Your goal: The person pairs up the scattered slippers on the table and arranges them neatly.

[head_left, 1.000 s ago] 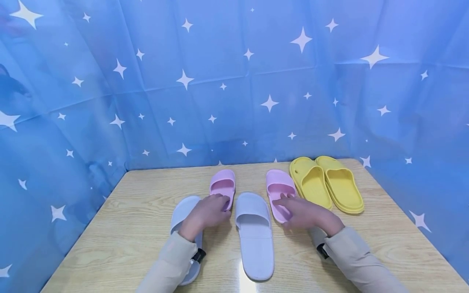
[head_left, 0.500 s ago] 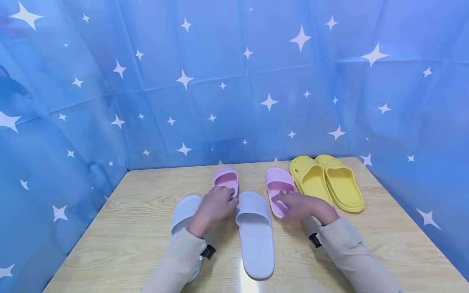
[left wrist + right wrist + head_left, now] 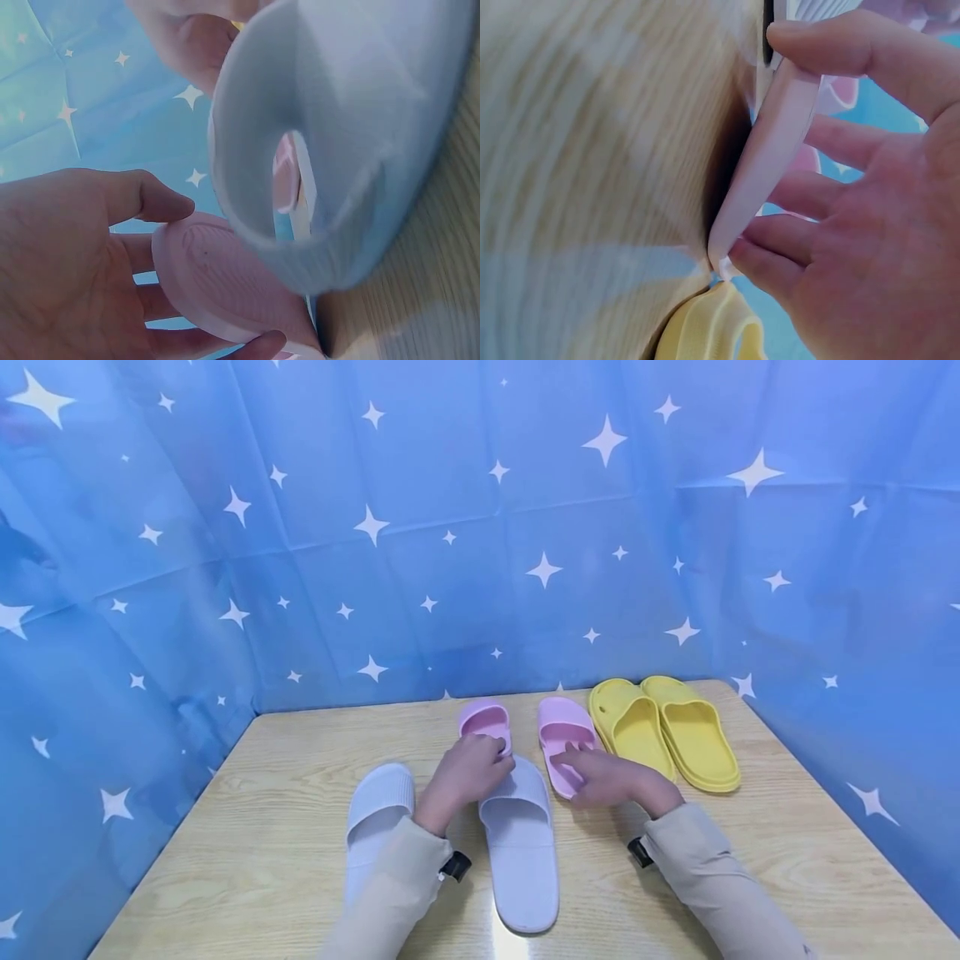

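Note:
By its heel end my left hand (image 3: 467, 774) holds one small pink slipper (image 3: 486, 717), reaching over the gap between two pale lavender slippers. In the left wrist view, the thumb lies on one edge of the pink sole (image 3: 217, 270) and fingers on the other. The matching pink slipper (image 3: 562, 713) is in my right hand (image 3: 606, 777), gripped at the heel; the right wrist view shows its sole (image 3: 769, 157) between thumb and fingers, tilted against the wooden surface. Both pink toes point toward the curtain, a short gap between them.
Two larger lavender slippers, left (image 3: 382, 789) and middle (image 3: 523, 877), lie nearer me. A yellow pair (image 3: 637, 727) stands side by side at the back right, close to the right pink slipper. Behind the wooden table (image 3: 247, 827) hangs a blue star-patterned curtain (image 3: 450, 568).
My left hand has moved right with its pink slipper, closing the gap to the other one. The right pink slipper has shifted slightly away from me in my right hand.

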`<act>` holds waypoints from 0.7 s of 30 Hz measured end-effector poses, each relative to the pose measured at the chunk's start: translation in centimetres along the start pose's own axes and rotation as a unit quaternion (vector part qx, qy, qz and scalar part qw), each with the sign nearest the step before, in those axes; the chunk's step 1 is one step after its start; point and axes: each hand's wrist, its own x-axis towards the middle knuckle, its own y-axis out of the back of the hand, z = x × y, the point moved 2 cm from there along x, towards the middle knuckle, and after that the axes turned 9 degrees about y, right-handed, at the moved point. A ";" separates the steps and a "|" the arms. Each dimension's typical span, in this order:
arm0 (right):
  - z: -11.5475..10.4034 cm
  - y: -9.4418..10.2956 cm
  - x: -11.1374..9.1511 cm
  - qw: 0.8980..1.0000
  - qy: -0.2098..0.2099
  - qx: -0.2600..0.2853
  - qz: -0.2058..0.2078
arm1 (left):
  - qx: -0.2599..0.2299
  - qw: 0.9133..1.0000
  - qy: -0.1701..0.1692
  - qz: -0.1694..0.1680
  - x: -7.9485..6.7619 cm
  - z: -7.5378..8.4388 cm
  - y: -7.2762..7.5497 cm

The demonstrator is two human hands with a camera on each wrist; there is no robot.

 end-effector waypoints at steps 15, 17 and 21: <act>0.0 0.0 0.5 0.998 0.019 -0.038 0.043 | 0.040 0.996 -0.084 0.015 1.0 1.4 -1.4; 0.0 -0.1 0.6 0.998 0.022 -0.043 0.051 | 0.040 0.995 -0.091 0.015 1.1 1.3 -1.7; 0.0 -0.2 0.8 0.996 0.019 -0.055 0.069 | 0.047 0.995 -0.091 0.014 1.4 1.2 -2.3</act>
